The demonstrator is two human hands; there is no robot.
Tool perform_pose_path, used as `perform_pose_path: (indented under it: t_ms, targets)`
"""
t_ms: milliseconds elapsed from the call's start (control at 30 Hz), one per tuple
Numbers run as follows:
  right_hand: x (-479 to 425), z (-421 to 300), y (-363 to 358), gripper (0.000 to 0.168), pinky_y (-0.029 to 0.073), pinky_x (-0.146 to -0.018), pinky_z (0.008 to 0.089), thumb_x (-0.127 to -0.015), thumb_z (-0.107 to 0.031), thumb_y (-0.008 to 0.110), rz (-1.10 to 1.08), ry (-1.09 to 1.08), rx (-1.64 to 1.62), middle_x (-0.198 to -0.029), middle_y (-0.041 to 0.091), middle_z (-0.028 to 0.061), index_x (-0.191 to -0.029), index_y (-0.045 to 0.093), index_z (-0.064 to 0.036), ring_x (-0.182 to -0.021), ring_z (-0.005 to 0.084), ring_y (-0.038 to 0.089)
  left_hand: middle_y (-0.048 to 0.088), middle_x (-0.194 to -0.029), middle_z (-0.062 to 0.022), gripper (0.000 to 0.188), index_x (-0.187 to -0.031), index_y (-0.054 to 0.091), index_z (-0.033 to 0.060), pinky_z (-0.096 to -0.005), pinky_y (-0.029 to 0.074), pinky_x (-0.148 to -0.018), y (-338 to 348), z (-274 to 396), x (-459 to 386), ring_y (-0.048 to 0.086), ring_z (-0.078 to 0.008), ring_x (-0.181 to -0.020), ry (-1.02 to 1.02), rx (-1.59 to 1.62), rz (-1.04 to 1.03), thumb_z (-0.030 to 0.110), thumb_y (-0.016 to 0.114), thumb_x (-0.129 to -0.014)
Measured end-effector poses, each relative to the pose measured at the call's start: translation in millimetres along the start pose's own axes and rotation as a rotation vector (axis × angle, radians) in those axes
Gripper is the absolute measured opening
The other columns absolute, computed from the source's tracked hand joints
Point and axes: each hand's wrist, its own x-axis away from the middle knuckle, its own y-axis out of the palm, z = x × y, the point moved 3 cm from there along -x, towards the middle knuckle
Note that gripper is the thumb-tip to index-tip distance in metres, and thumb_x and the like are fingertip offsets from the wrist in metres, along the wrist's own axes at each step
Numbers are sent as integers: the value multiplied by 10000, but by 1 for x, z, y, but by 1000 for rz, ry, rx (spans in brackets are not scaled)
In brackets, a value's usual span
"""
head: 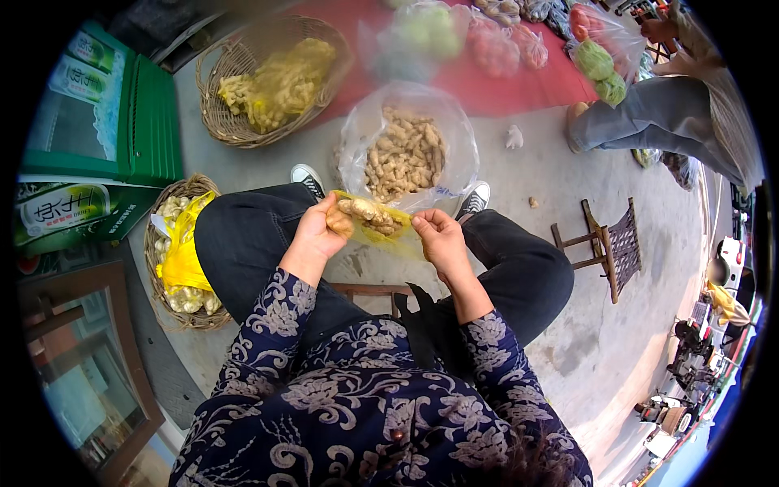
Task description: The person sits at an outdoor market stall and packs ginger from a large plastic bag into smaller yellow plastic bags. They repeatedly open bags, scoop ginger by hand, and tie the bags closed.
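A yellow mesh bag with pieces of ginger root in it stretches between my two hands. My left hand grips its left end, with a ginger piece at the fingers. The bag's right edge is pinched between thumb and finger of my right hand. Just beyond, between my feet, a clear plastic bag stands open, full of loose ginger.
A wicker basket with yellow-netted ginger lies ahead left; a garlic basket stands beside my left knee. To the right are a folding stool and a person near bagged vegetables on a red sheet. A green refrigerator stands left.
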Motion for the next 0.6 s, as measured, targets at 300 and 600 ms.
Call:
perform_pose_path:
  t_ms: [300, 600]
  targets:
    - [-18, -15, 4, 116, 314, -525, 169, -895, -127, 569, 76, -249, 63, -737, 543, -48, -941, 573, -21, -613, 2, 409, 569, -597, -21, 142, -812, 584, 33, -227, 406, -532, 38, -7, 25, 466, -44, -553, 826, -1733, 226, 164, 637, -829]
    - [-25, -19, 2, 100, 268, -444, 206, -844, -92, 614, 128, -401, 259, -540, 407, -65, -928, 587, -43, -492, 28, 322, 553, -574, 7, 128, -852, 566, 47, -241, 386, -516, 25, 3, 13, 430, -42, -550, 852, -1547, 264, 169, 604, -860]
